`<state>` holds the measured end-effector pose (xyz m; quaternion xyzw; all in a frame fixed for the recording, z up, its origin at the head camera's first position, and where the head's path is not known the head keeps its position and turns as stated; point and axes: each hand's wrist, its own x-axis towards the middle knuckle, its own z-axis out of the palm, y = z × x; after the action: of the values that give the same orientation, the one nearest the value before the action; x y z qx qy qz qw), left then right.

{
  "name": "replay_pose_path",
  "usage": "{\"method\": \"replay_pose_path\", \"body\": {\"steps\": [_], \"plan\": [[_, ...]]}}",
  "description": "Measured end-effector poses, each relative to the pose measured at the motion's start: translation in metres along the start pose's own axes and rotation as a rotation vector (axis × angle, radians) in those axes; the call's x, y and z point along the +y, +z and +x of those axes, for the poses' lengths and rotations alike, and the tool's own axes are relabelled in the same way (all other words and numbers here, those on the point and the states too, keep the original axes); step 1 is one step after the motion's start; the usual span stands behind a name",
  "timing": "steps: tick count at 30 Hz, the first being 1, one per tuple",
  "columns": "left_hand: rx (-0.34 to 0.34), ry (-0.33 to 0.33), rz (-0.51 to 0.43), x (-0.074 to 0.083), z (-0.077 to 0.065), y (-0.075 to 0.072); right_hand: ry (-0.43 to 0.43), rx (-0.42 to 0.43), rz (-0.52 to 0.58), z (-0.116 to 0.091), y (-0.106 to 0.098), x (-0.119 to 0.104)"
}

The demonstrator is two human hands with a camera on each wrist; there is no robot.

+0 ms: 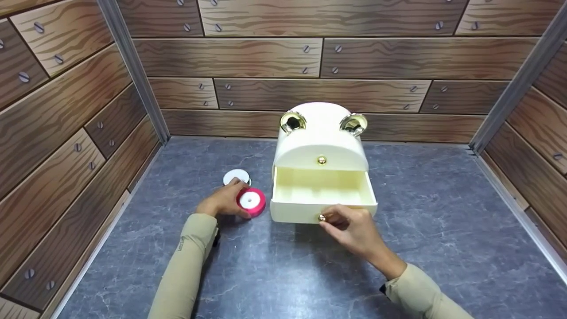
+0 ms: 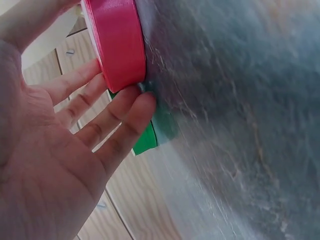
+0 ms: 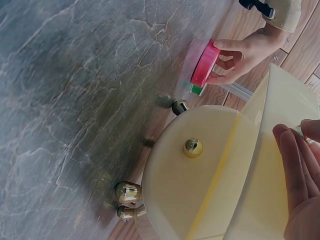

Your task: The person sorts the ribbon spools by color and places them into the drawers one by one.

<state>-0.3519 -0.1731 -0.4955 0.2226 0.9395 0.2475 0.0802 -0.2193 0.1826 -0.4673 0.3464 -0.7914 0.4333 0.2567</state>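
My left hand [image 1: 227,201] grips a spool of pink ribbon [image 1: 261,204], thumb at its near edge and fingers at its far left edge. In the left wrist view, the ribbon's pink band [image 2: 120,45] stands by the spread fingers. Just behind it lies a second spool with a white face [image 1: 234,174]; its green ribbon [image 2: 146,141] shows in the left wrist view. My right hand [image 1: 356,228] pinches the gold knob [image 1: 321,217] of a cream drawer [image 1: 292,212]. The drawer is pulled out, its inside bare.
A cream cabinet [image 1: 320,133] with a rounded top and two gold, eye-like ornaments [image 1: 293,122] stands at the back centre. An upper front with another gold knob [image 1: 322,160] sits above the drawer. Wood-patterned walls [image 1: 266,57] enclose the grey marbled table [image 1: 443,212].
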Motion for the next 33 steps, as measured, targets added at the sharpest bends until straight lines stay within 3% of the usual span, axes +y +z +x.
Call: {"method": "replay_pose_path", "body": {"steps": [11, 15, 21, 27, 33], "plan": [[0.007, 0.005, -0.019, 0.001, 0.003, -0.002, -0.005, 0.016, 0.001, 0.001, -0.001, -0.002], [0.015, -0.007, 0.018, 0.002, 0.002, -0.004, -0.001, 0.017, -0.007, 0.002, -0.002, -0.001], [0.066, -0.003, 0.048, -0.001, -0.003, -0.007, -0.005, 0.02, -0.005, 0.001, 0.0, 0.001], [0.166, 0.03, -0.005, -0.005, -0.01, -0.014, 0.013, 0.018, -0.001, 0.001, 0.0, 0.0], [0.239, 0.072, -0.145, -0.005, -0.021, -0.029, 0.016, 0.021, -0.001, -0.001, 0.0, 0.0]]}}
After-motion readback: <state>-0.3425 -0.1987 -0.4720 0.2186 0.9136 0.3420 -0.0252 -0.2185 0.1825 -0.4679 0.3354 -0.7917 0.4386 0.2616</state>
